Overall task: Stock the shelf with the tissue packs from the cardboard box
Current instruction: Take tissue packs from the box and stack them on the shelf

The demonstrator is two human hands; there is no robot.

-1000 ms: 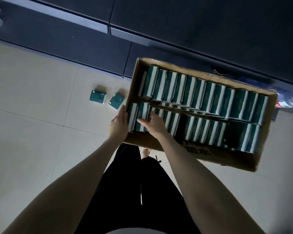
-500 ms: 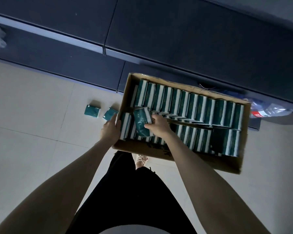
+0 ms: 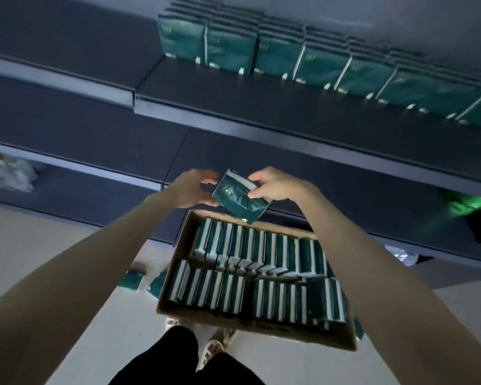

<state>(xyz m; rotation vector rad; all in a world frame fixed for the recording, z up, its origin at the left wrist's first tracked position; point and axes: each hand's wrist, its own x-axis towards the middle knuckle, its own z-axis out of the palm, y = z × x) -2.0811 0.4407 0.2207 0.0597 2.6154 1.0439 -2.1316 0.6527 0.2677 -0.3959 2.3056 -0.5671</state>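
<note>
Right hand [image 3: 272, 186] pinches a tissue pack [image 3: 238, 201] above the cardboard box [image 3: 228, 325], left hand [image 3: 192, 188] loosely spread just beside it.

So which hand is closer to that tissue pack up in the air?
Right. The right hand pinches the tissue pack by its right edge; the left hand is open at its left edge.

Legible text: none. The tissue pack [image 3: 238, 200] in my right hand [image 3: 272, 186] carries a gold emblem and one line of gold lettering, both too blurred to read. Dark print on the front wall of the cardboard box [image 3: 245, 326] is likewise unreadable.
</note>
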